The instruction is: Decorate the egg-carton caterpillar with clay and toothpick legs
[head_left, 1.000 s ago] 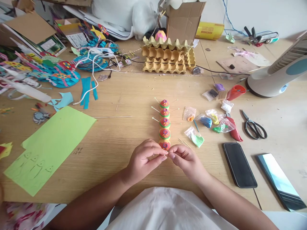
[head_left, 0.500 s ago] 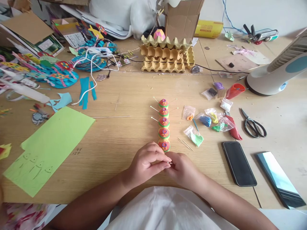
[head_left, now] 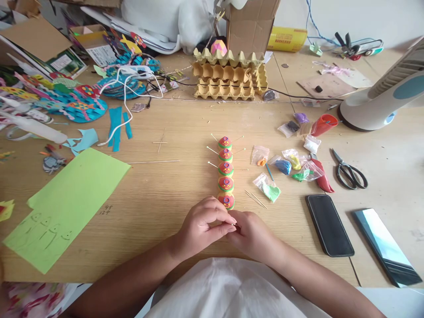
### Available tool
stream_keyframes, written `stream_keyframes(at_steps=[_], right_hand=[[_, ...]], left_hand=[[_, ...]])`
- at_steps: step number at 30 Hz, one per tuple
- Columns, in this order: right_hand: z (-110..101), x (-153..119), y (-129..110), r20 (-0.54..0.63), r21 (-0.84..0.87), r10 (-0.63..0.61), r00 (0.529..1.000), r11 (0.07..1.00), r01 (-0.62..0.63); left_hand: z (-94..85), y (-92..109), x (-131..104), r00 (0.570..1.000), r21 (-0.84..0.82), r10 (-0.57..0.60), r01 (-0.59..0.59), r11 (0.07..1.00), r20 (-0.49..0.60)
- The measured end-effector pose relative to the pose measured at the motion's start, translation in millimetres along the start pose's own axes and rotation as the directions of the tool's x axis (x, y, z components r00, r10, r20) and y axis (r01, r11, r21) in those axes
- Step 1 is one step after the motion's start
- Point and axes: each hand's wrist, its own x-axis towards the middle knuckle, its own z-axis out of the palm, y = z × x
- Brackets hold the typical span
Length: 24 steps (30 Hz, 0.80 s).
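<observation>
A caterpillar-like row of several coloured clay balls (head_left: 225,172) lies in the middle of the wooden table (head_left: 185,132), with thin sticks poking out of its far balls. My left hand (head_left: 202,227) and my right hand (head_left: 250,232) meet just in front of the nearest ball, fingertips pinched together on something very small, probably a thin stick; it is mostly hidden. A few loose thin sticks (head_left: 255,199) lie right of the row.
Small bags of coloured clay (head_left: 285,167), scissors (head_left: 349,172), a black phone (head_left: 329,225) and a mirror-like tablet (head_left: 384,247) lie to the right. A green paper sheet (head_left: 66,205) lies left. Egg trays (head_left: 228,77), a cardboard box and a fan (head_left: 380,101) stand at the back.
Both hands have drawn a little nearer to me, away from the nearest ball, and the fingertips have closed tighter together. Since half a second ago almost nothing moved.
</observation>
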Motion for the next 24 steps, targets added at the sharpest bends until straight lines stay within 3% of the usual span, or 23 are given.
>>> stream_keyframes(at_steps=[5, 11, 15, 19, 24], right_hand=[[0.3, -0.2, 1.2, -0.004, -0.051, 0.001, 1.000, 0.999, -0.001], [0.9, -0.9, 2.0, -0.007, -0.078, 0.000, 1.000, 0.997, 0.000], [-1.9, 0.8, 4.3, -0.051, -0.055, -0.016, 0.999, 0.998, 0.013], [-12.8, 2.6, 7.1, -0.051, 0.147, 0.007, 0.999, 0.989, 0.001], [-25.1, -1.2, 5.8, -0.062, 0.381, -0.019, 0.998, 0.924, 0.042]], left_hand=[[0.8, -0.3, 0.0, 0.995, -0.067, -0.101, 0.102, 0.992, 0.024], [2.2, -1.5, -0.6, 0.992, -0.085, -0.122, 0.123, 0.989, 0.024], [0.5, -3.9, -3.5, 0.970, -0.163, -0.242, 0.237, 0.958, -0.010], [-2.9, -11.9, -6.2, 0.906, -0.345, -0.419, 0.374, 0.861, -0.065], [-2.8, -20.3, -5.1, 0.760, -0.549, -0.637, 0.480, 0.684, -0.130]])
